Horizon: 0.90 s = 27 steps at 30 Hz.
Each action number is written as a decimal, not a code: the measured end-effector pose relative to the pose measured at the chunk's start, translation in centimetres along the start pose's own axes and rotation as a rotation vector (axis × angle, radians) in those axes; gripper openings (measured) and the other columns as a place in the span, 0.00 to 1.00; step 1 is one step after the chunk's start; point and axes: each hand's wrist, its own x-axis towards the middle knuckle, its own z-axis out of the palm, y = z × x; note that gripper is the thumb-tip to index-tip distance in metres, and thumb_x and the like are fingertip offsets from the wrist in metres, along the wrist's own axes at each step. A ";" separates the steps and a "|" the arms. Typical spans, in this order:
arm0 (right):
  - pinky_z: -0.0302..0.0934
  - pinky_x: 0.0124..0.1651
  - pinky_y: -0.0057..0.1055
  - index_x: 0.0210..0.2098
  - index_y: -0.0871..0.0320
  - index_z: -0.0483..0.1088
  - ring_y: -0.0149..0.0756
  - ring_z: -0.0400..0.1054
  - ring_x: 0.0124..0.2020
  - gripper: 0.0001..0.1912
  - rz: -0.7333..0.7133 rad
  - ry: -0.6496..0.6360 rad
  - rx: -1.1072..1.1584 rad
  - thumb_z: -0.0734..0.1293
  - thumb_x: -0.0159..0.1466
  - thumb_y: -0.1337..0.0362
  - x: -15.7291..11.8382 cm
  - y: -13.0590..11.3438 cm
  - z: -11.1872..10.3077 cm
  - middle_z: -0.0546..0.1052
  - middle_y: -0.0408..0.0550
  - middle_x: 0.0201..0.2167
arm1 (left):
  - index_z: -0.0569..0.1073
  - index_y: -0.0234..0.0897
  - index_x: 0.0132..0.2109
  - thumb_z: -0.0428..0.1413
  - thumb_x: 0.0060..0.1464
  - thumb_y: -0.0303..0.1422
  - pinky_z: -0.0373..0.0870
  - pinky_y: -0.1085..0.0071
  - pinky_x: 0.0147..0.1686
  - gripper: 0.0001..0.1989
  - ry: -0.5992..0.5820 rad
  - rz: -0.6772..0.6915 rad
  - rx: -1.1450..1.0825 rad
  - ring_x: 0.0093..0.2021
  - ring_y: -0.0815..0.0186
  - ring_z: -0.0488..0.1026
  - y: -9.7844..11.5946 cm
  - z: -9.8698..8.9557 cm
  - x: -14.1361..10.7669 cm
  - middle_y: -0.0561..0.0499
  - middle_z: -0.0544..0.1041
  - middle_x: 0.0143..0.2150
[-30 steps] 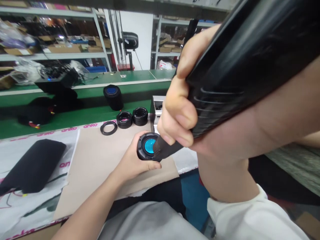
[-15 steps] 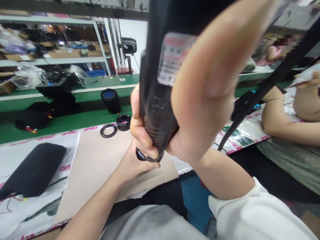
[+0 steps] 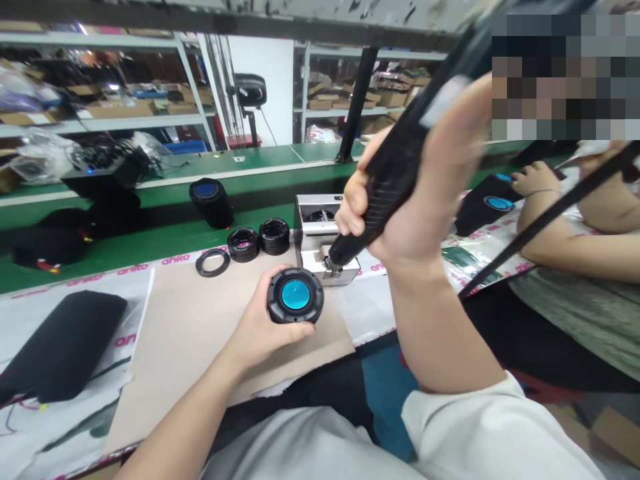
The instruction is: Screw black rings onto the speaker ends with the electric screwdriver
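My left hand [image 3: 267, 320] is closed around a black round speaker part [image 3: 308, 311] with a shiny blue disc in its centre, its face turned up toward me over the cardboard sheet. My right hand [image 3: 417, 193] grips a black electric screwdriver [image 3: 387, 193], tilted with its nose down and to the left. The nose is at the front of a silver screw feeder [image 3: 345, 275]; whether a screw sits on the bit is too small to tell. Behind my left hand stand two black ring-shaped housings [image 3: 275, 237] and a flat black ring [image 3: 213, 263].
Cardboard [image 3: 185, 347] covers part of the bench. A black cylindrical speaker [image 3: 213, 205] stands behind. At left lies a black fabric-covered speaker body [image 3: 65, 343] with wires. A dark strap-like bar [image 3: 545, 223] slants across the right, before a co-worker's arms [image 3: 555, 223] and another speaker [image 3: 485, 203].
My right hand has carried the screwdriver away from the camera, rightward, its nose now at the screw feeder. The feeder and the speaker part in my left hand have come into view.
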 end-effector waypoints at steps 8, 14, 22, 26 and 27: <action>0.52 0.15 0.27 0.33 0.55 0.70 0.30 0.60 0.14 0.35 -0.127 0.110 0.038 0.70 0.63 0.27 1.0 7.6 -2.6 0.67 0.40 0.19 | 0.68 0.40 0.65 0.78 0.43 0.45 0.73 0.50 0.65 0.47 -0.002 0.006 -0.014 0.66 0.43 0.76 -0.3 -0.2 0.1 0.37 0.77 0.65; 0.50 0.14 0.26 0.31 0.54 0.70 0.29 0.59 0.13 0.30 -0.130 0.084 0.070 0.70 0.68 0.33 0.9 7.9 -2.4 0.66 0.40 0.17 | 0.67 0.41 0.66 0.79 0.43 0.43 0.72 0.51 0.66 0.47 -0.008 0.001 -0.024 0.66 0.43 0.75 -0.4 -0.2 -0.2 0.37 0.76 0.67; 0.54 0.13 0.29 0.29 0.54 0.70 0.31 0.60 0.12 0.27 0.049 -0.021 0.149 0.73 0.64 0.36 0.3 6.1 -3.0 0.69 0.41 0.18 | 0.65 0.42 0.66 0.79 0.43 0.45 0.73 0.52 0.65 0.48 -0.023 -0.014 -0.037 0.65 0.44 0.77 -0.2 -0.2 -0.3 0.38 0.77 0.65; 0.55 0.16 0.29 0.35 0.53 0.69 0.29 0.56 0.16 0.26 -0.142 -0.068 0.207 0.73 0.64 0.36 0.5 0.5 -0.8 0.65 0.36 0.19 | 0.66 0.41 0.65 0.79 0.43 0.45 0.74 0.52 0.63 0.48 -0.021 0.003 -0.037 0.64 0.44 0.77 0.0 -0.1 -0.2 0.39 0.78 0.63; 0.59 0.19 0.31 0.35 0.52 0.66 0.31 0.57 0.16 0.27 -0.085 -0.163 0.171 0.74 0.63 0.36 0.7 -1.0 0.1 0.66 0.36 0.19 | 0.66 0.41 0.65 0.79 0.42 0.45 0.74 0.53 0.62 0.48 -0.019 0.008 -0.034 0.63 0.44 0.77 0.0 -0.1 -0.1 0.39 0.78 0.63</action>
